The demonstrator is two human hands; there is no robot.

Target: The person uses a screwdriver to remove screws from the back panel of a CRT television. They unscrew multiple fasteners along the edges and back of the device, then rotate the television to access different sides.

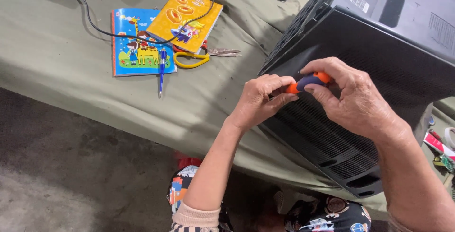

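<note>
Both hands, left hand (pixel 258 101) and right hand (pixel 353 97), pinch an orange-and-purple screwdriver handle (pixel 308 81) over the black ribbed plastic casing (pixel 360 132). I note yellow-handled scissors (pixel 194 59), two picture booklets (pixel 137 42) and a blue pen (pixel 162 68) well apart on olive cloth (pixel 61 66); concrete floor (pixel 71 175) below.

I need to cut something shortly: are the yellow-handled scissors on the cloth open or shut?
Shut. The scissors lie flat beside the yellow booklet, their blades together in one narrow point, with no gap showing between them.

Speaker cabinet (pixel 360 94) tilted on the bench's (pixel 57 61) right side, two booklets (pixel 161 32) at left, scissors (pixel 201 56) just beside them, pen (pixel 162 68) across one booklet's edge, cable (pixel 109 33) over both.
</note>
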